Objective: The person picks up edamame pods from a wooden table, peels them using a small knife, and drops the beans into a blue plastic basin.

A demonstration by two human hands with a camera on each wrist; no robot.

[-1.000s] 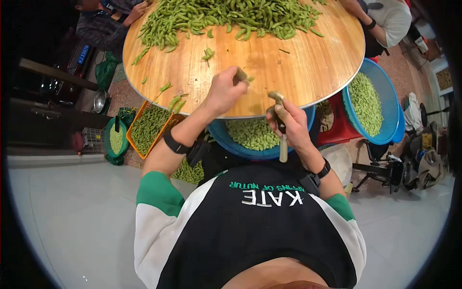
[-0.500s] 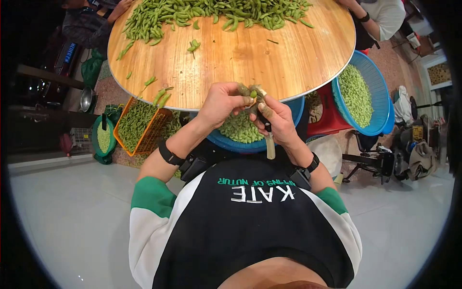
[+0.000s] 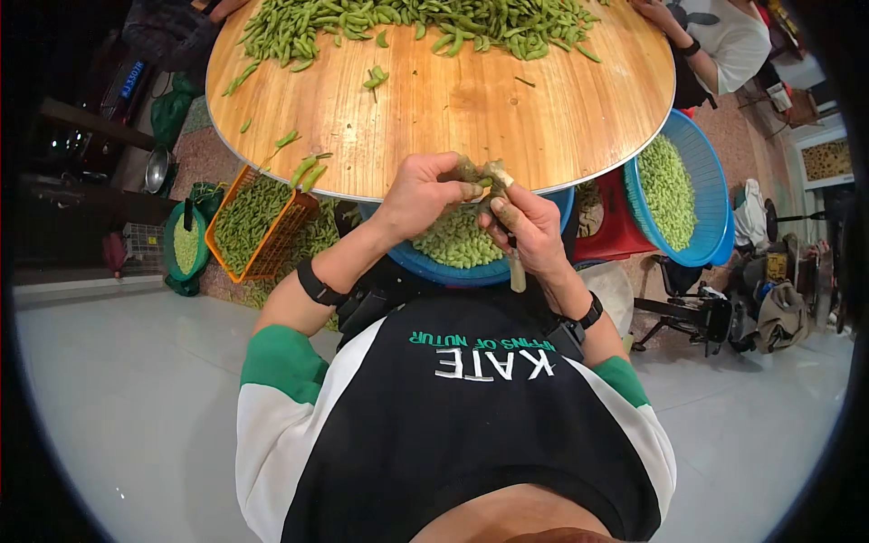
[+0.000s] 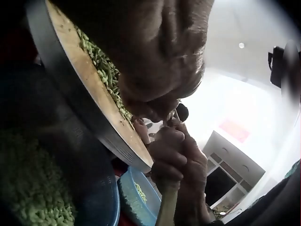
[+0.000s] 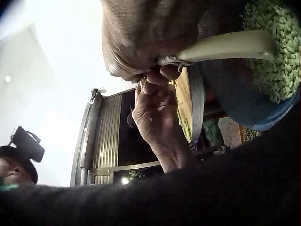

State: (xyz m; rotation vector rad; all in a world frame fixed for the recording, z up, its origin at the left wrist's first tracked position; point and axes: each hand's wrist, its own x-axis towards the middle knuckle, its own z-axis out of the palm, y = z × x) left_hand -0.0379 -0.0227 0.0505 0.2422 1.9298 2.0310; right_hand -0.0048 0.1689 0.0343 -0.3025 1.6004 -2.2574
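My left hand (image 3: 421, 195) pinches a green soybean pod (image 3: 483, 182) between thumb and forefinger, just off the near edge of the round wooden table (image 3: 434, 118). Close against it, my right hand (image 3: 531, 226) grips a tool with a pale handle (image 3: 517, 271), which sticks out below the fist; its working end is hidden among the fingers. In the right wrist view the pale handle (image 5: 230, 46) is long and slightly curved. The fingertips of both hands meet at the pod. Beneath them is a blue basin (image 3: 398, 259) of shelled green beans (image 3: 457, 242).
A heap of pods (image 3: 407, 23) covers the table's far side, with a few stray pods (image 3: 310, 172) near the left edge. An orange crate (image 3: 262, 258) of pods stands left; a blue tub (image 3: 706, 204) of beans stands right. Another person's arm (image 3: 692, 54) rests at the far right.
My left hand has come in from over the table to meet my right hand, bringing the pod to the tool. During the last half second both hands have stayed together, with small finger movements.
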